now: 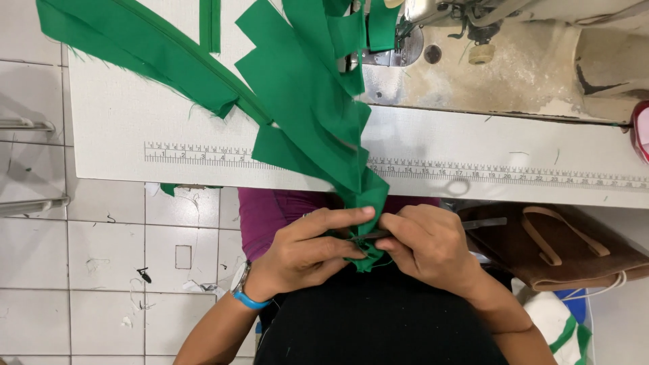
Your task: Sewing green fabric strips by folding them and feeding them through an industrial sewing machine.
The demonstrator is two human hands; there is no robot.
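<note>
Head view, hands in my lap just below the near edge of the sewing table point(135, 142).

Hidden or unclear:
- The bunched end of the green fabric strips point(318, 101) is crumpled between my hands; I cannot make out how many layers are in the bunch.
- A thin metal tool point(473, 223) crosses my right hand point(433, 247). Its working end is buried in the fabric at my fingertips, and I cannot tell what kind of tool it is.
- The sewing machine point(487, 20) is cut off by the top edge; only its base and needle area show.
- A red object point(640, 132) at the table's right edge is mostly out of frame.

Grip:
- Left hand point(307, 247): fingers closed, pinching the fabric bunch, index finger laid across its top.
- Right hand: fingers closed on the tool, fingertips touching the same bunch.

Position: the strips run from my hands up over the near edge, across the printed ruler point(203, 155), fanning toward the machine. A second green piece point(135, 47) lies at the far left corner.

Containers: a brown bag point(554, 250) sits at my right, below the table edge; contents not visible.
</note>
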